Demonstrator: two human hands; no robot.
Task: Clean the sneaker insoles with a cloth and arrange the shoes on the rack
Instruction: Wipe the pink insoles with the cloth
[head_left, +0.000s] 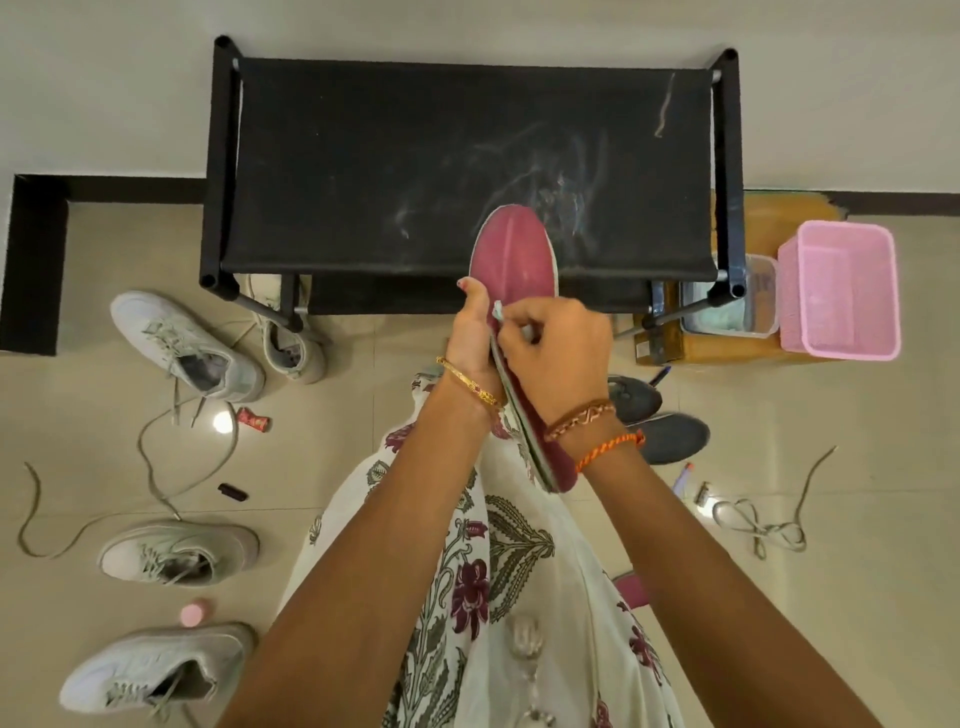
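Nearest the camera, two bare forearms reach out over a flowered dress (519, 597), and beside them on the floor (857, 597) lie pale sneakers, two (156, 670) (179, 553) close in on the left of the insole and two more (189, 348) (291, 338) farther out, near the rack's left legs. Loose laces (758, 525) trail on both sides.

The insole (514, 260), pink on top, is held up between the hands with its heel end low by the wrists and its toe end raised in front of the rack. The left hand (470, 338) grips its left edge, fingers (467, 285) curled behind it. The right hand (558, 353) is closed down on the insole's upper face, pinching a small pale cloth (497, 310), of which only a scrap shows (most is hidden under the knuckles).

Two dark shoes (670, 436) sit just right of the insole's heel end. Beyond the insole stands the rack (363, 156), its black top shelf dusty and bare of shoes; right of it are a clear tub (737, 306) and a pink basket (841, 291).

The risks, as I judge them: the thin insole may buckle or slip from the one-sided left grip if the cloth is pressed hard, and the loose laces could snag a foot or a shoe when the pairs are carried to the rack.
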